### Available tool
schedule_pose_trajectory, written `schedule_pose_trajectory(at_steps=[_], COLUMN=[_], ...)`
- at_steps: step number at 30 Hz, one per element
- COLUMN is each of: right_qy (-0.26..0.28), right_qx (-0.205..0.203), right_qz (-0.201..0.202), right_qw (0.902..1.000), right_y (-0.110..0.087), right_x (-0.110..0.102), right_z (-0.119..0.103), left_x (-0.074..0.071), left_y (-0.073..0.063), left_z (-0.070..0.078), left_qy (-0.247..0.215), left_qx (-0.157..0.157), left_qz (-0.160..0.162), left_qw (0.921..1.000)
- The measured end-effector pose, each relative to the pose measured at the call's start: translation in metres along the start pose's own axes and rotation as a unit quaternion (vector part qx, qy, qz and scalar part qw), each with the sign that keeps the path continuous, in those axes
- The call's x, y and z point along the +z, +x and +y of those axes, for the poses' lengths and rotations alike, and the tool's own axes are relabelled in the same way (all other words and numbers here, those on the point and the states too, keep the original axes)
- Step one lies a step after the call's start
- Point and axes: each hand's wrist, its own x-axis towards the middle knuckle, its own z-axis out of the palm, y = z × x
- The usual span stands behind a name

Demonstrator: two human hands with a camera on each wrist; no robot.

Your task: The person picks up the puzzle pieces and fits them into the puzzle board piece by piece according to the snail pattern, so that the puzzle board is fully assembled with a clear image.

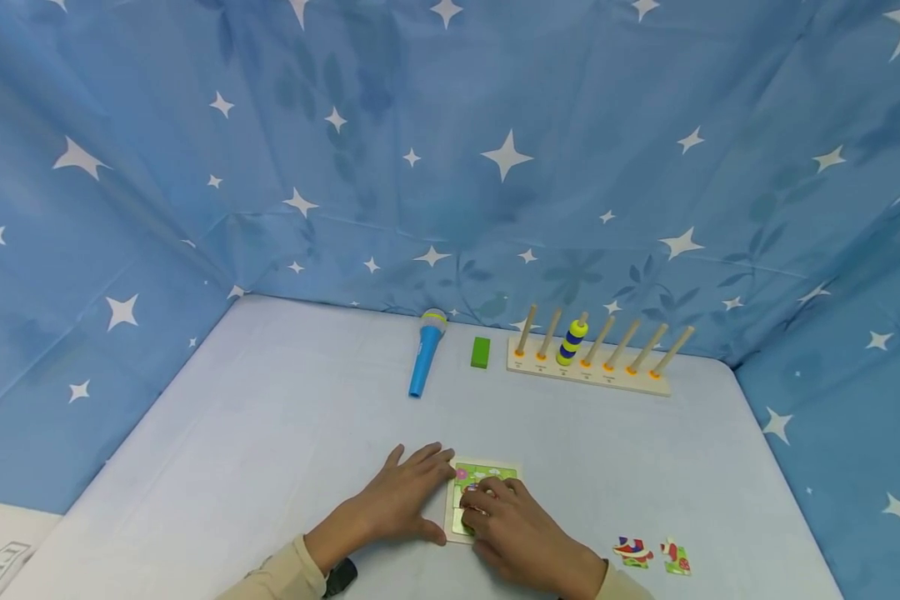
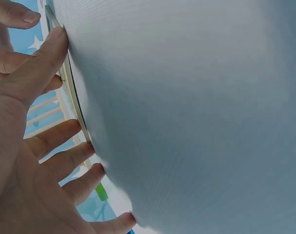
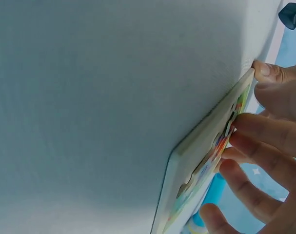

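Note:
A small wooden jigsaw puzzle board (image 1: 485, 462) with a pale frame and a colourful picture lies flat near the front of the table. My left hand (image 1: 401, 497) is spread along its left side, with the thumb and fingertips at the frame's edge. Over the board, my right hand (image 1: 521, 529) bends its fingers down, and the fingertips touch the puzzle pieces (image 3: 221, 141). The right thumb stands apart from those fingertips in the left wrist view. Much of the picture is hidden under the right hand. Two loose puzzle pieces (image 1: 633, 552) lie right of this hand.
At the back are a blue toy microphone (image 1: 423, 358), a green block (image 1: 480, 352) and a wooden peg stand (image 1: 622, 382) with yellow and blue rings on one peg. A black object (image 1: 341, 577) is by the left sleeve. Star-patterned blue cloth (image 1: 420, 167) encloses the table.

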Motion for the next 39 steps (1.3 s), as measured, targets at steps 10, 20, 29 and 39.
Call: schedule_pose_trajectory(at_steps=[10, 20, 29, 39], right_qy=[0.013, 0.110, 0.173, 0.160], right_qx=[-0.007, 0.017, 0.054, 0.058], right_qz=[0.004, -0.043, -0.071, -0.085], right_qw=[0.9999, 0.9928, 0.9809, 0.9818], right_y=[-0.003, -0.003, -0.002, 0.001], right_x=[0.000, -0.002, -0.004, -0.008], right_z=[-0.001, 0.003, 0.009, 0.006], left_x=[-0.001, -0.002, -0.003, -0.003], left_y=[-0.001, -0.001, -0.001, -0.001], left_z=[0.001, 0.000, 0.002, 0.001], left_qy=[-0.006, -0.005, -0.006, -0.009], left_qx=[-0.003, -0.001, -0.002, -0.002], left_qz=[0.001, -0.004, -0.006, -0.007], left_qw=[1.0000, 1.0000, 1.0000, 0.9999])
